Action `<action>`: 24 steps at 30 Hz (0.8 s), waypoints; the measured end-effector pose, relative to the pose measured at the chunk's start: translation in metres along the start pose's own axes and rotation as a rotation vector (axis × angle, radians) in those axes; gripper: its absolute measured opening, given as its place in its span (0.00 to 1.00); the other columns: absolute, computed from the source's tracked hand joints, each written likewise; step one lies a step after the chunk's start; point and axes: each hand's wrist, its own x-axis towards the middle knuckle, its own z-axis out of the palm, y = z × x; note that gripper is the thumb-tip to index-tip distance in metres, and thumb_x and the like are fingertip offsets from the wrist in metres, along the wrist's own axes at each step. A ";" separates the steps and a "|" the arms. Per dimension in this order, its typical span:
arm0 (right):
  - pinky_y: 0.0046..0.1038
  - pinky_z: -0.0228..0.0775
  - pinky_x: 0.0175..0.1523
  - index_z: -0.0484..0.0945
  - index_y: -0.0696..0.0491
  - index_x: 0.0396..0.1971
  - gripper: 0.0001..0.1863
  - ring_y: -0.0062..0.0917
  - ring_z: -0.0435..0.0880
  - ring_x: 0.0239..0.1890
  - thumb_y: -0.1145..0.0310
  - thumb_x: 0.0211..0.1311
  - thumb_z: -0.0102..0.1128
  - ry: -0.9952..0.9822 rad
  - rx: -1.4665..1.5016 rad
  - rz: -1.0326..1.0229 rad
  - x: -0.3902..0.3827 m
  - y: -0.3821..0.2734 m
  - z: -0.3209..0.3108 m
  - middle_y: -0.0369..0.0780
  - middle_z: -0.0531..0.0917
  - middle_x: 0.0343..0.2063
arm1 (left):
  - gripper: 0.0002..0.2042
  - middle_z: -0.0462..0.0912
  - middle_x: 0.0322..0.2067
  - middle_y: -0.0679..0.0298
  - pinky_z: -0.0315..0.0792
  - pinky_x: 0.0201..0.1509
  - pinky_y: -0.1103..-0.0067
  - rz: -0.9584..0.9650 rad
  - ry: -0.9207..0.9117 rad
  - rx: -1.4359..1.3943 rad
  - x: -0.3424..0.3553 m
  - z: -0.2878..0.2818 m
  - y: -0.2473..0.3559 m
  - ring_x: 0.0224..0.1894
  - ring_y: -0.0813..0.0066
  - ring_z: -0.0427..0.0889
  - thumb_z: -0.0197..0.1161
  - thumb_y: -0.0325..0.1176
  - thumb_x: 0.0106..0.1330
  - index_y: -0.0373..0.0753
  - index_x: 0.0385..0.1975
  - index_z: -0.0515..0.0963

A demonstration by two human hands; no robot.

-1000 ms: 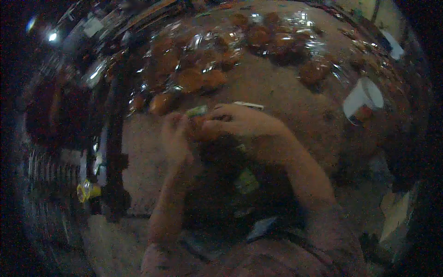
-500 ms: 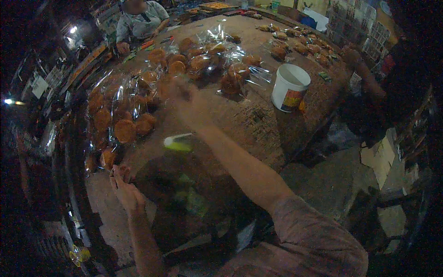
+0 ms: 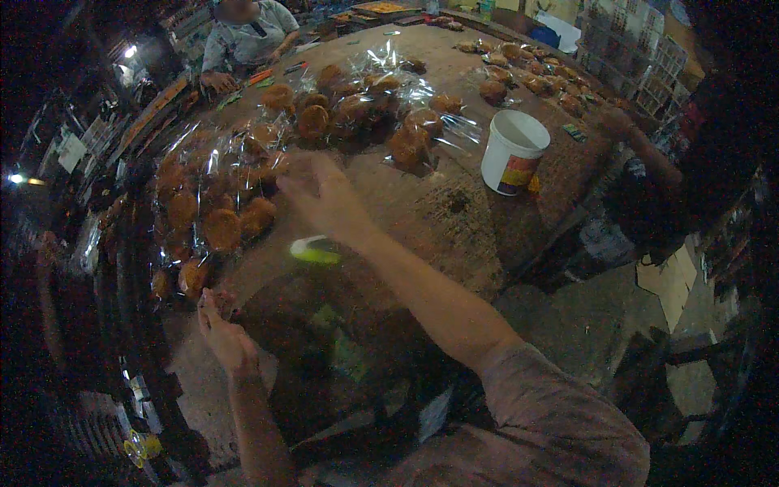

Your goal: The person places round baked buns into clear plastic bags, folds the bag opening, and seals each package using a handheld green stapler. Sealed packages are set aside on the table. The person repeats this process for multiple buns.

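Note:
My right hand reaches over the table, slightly blurred, its thumb and fingers apart and no object visible in it. Just beyond and left of it lie many round, orange-brown pieces in shiny clear plastic wrap. My left hand is at the table's near left edge, fingers curled together beside the nearest wrapped piece. Whatever those fingers pinch is too small and dark to make out. Between my arms lies a small white and bright green object, its kind unclear.
A white bucket with a coloured label stands right of centre on the brown table. More wrapped pieces lie at the far right. One person sits at the far left; another person's arm reaches in from the right.
My right hand has drawn back slightly toward me from the wrapped pile, and its fingers show more plainly. My left hand has barely moved. The far person's hand has shifted slightly.

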 end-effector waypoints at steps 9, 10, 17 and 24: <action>0.38 0.75 0.45 0.81 0.58 0.34 0.21 0.42 0.83 0.37 0.52 0.60 0.68 -0.621 -0.398 -0.095 -0.021 0.016 0.001 0.49 0.83 0.32 | 0.12 0.78 0.36 0.66 0.69 0.46 0.75 -0.264 -0.015 -0.197 -0.003 0.019 0.032 0.41 0.75 0.76 0.55 0.44 0.76 0.43 0.42 0.75; 0.38 0.75 0.45 0.81 0.58 0.34 0.21 0.41 0.83 0.37 0.52 0.60 0.68 -0.596 -0.388 -0.095 -0.021 0.018 0.001 0.48 0.83 0.31 | 0.12 0.77 0.34 0.67 0.69 0.45 0.76 -0.292 0.018 -0.190 -0.007 0.023 0.037 0.39 0.76 0.76 0.55 0.45 0.76 0.43 0.40 0.75; 0.34 0.74 0.48 0.82 0.57 0.44 0.21 0.33 0.84 0.43 0.53 0.66 0.64 -0.338 -0.318 0.110 0.001 0.055 -0.002 0.46 0.84 0.43 | 0.12 0.76 0.29 0.68 0.71 0.38 0.79 -0.246 0.022 -0.174 -0.002 0.041 0.036 0.32 0.80 0.75 0.56 0.42 0.76 0.40 0.36 0.75; 0.43 0.73 0.57 0.77 0.55 0.57 0.32 0.48 0.83 0.52 0.46 0.63 0.63 -0.269 -0.238 0.264 0.077 0.126 0.083 0.53 0.84 0.48 | 0.13 0.76 0.26 0.68 0.70 0.36 0.79 -0.114 -0.008 -0.187 0.004 0.047 0.021 0.29 0.81 0.74 0.56 0.41 0.76 0.38 0.33 0.75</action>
